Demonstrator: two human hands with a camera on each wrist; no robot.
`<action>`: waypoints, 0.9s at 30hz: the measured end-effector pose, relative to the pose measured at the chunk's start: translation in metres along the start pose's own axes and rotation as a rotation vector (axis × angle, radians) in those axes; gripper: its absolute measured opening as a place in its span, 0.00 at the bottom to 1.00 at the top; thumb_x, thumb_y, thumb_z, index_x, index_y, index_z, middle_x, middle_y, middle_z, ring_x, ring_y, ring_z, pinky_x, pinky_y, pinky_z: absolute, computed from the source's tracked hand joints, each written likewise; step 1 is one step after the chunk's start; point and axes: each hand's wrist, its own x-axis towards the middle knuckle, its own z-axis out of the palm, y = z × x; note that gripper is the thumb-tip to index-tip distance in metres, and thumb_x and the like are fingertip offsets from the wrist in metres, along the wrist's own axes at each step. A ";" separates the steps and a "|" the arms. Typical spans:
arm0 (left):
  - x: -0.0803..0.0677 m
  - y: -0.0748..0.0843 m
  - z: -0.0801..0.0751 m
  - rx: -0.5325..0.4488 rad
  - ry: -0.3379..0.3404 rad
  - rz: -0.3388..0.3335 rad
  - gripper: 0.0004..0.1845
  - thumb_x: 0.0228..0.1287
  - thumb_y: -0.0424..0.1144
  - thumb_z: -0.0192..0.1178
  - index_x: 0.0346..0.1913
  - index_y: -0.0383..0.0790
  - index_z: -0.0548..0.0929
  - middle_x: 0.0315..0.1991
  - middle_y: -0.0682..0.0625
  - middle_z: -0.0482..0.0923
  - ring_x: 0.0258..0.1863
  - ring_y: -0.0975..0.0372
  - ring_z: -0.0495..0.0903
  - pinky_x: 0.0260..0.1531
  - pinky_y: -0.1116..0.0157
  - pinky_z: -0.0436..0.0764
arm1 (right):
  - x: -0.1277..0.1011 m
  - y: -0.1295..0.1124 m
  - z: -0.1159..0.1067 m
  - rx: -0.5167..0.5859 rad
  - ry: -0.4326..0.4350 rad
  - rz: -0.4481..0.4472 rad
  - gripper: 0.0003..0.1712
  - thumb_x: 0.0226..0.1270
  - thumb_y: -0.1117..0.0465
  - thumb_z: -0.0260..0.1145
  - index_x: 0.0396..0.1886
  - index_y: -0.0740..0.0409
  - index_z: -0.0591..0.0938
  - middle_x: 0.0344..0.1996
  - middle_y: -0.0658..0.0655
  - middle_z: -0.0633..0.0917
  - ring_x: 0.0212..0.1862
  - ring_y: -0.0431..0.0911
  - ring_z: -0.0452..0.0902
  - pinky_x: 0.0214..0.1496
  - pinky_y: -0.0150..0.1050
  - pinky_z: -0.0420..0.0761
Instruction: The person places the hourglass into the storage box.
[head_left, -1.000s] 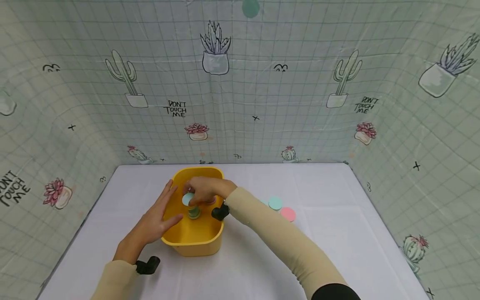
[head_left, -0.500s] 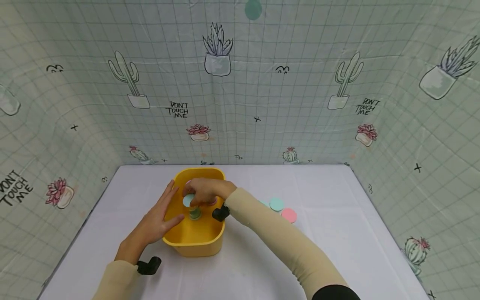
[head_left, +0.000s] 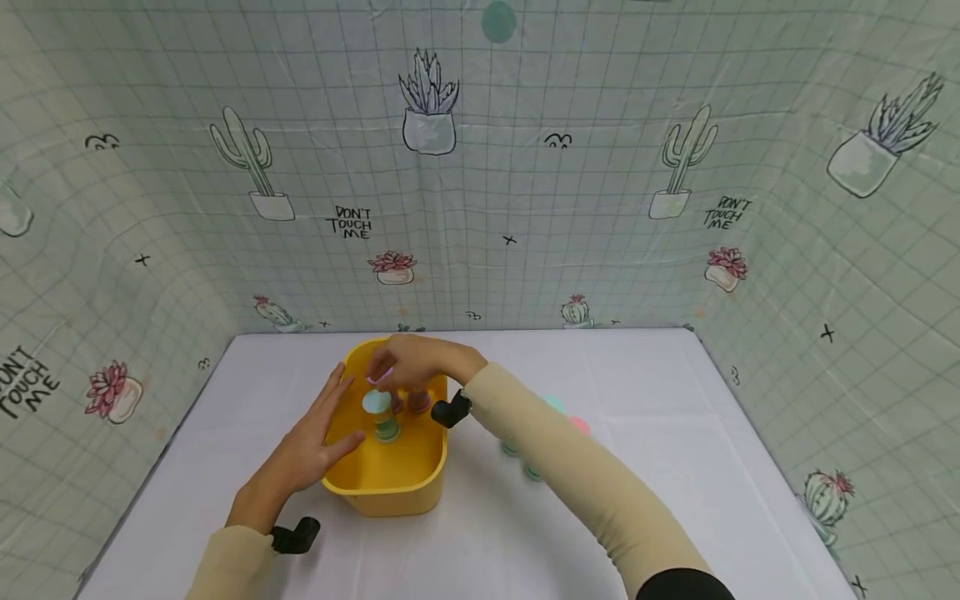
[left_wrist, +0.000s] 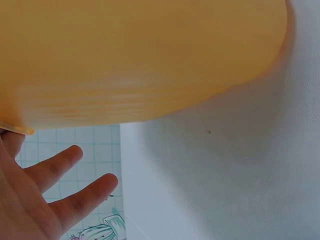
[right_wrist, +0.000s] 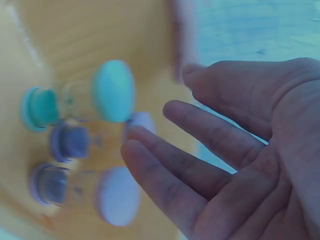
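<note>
A deep yellow bin [head_left: 393, 500] holds three clear, waisted cylinders that look like sand timers. One is a mint-capped timer [head_left: 377, 402]; the others are a purple-capped timer [right_wrist: 119, 196] and a second purple-capped timer [right_wrist: 70, 142]. All three stand upright close together. Over the bin, my right hand [head_left: 416, 360] hovers above the purple-capped pair, covering part of them. The right wrist view shows its fingers spread and slightly bent, with nothing between them. My left hand [head_left: 307, 446] touches the bin's left rim, fingers extended and thumb over the inside.
Right of the bin, several more timers with mint and pink caps stand on the white table, partly behind my right sleeve; a pink cap [head_left: 579, 424] shows. A patterned cloth [head_left: 510, 167] rises around the table's back and sides.
My right hand has drawn away from the mint-capped timer, back and slightly up; more of the purple-capped timers now shows. The left hand stays on the rim.
</note>
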 end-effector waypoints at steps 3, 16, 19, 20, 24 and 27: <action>0.000 -0.001 0.001 -0.014 -0.005 0.002 0.45 0.73 0.51 0.59 0.83 0.39 0.49 0.86 0.43 0.34 0.80 0.34 0.48 0.71 0.27 0.54 | -0.014 -0.001 -0.014 0.043 0.050 -0.059 0.22 0.75 0.58 0.65 0.65 0.59 0.81 0.62 0.58 0.84 0.62 0.47 0.81 0.59 0.35 0.85; 0.001 0.002 0.002 0.007 0.032 0.012 0.44 0.72 0.50 0.60 0.82 0.36 0.53 0.85 0.40 0.38 0.80 0.36 0.50 0.73 0.31 0.56 | -0.113 0.054 -0.065 0.069 0.329 -0.063 0.25 0.72 0.59 0.66 0.65 0.62 0.79 0.60 0.63 0.83 0.61 0.57 0.83 0.60 0.45 0.86; 0.001 0.001 0.001 0.017 0.034 0.008 0.44 0.72 0.51 0.59 0.82 0.36 0.53 0.85 0.41 0.38 0.80 0.36 0.50 0.73 0.31 0.56 | -0.133 0.072 -0.060 0.070 0.324 -0.008 0.27 0.71 0.57 0.67 0.68 0.59 0.77 0.62 0.63 0.82 0.61 0.57 0.83 0.59 0.46 0.86; 0.001 0.001 0.001 0.019 0.035 0.007 0.44 0.72 0.50 0.59 0.82 0.36 0.53 0.85 0.41 0.38 0.80 0.36 0.50 0.73 0.31 0.56 | -0.139 0.078 -0.057 0.077 0.318 0.003 0.28 0.71 0.57 0.67 0.68 0.60 0.77 0.63 0.64 0.82 0.61 0.57 0.83 0.59 0.46 0.87; 0.000 0.000 0.002 0.018 0.033 0.006 0.44 0.72 0.51 0.60 0.82 0.36 0.53 0.85 0.41 0.38 0.80 0.36 0.50 0.72 0.31 0.56 | -0.161 0.101 -0.039 0.108 0.291 0.069 0.32 0.71 0.53 0.68 0.71 0.58 0.75 0.65 0.64 0.80 0.62 0.58 0.83 0.59 0.46 0.86; 0.001 0.000 0.002 0.017 0.028 0.011 0.44 0.73 0.51 0.60 0.82 0.36 0.53 0.85 0.41 0.37 0.80 0.35 0.50 0.72 0.30 0.56 | -0.173 0.114 -0.026 0.131 0.265 0.114 0.35 0.71 0.50 0.67 0.73 0.57 0.73 0.68 0.65 0.78 0.63 0.59 0.82 0.61 0.47 0.85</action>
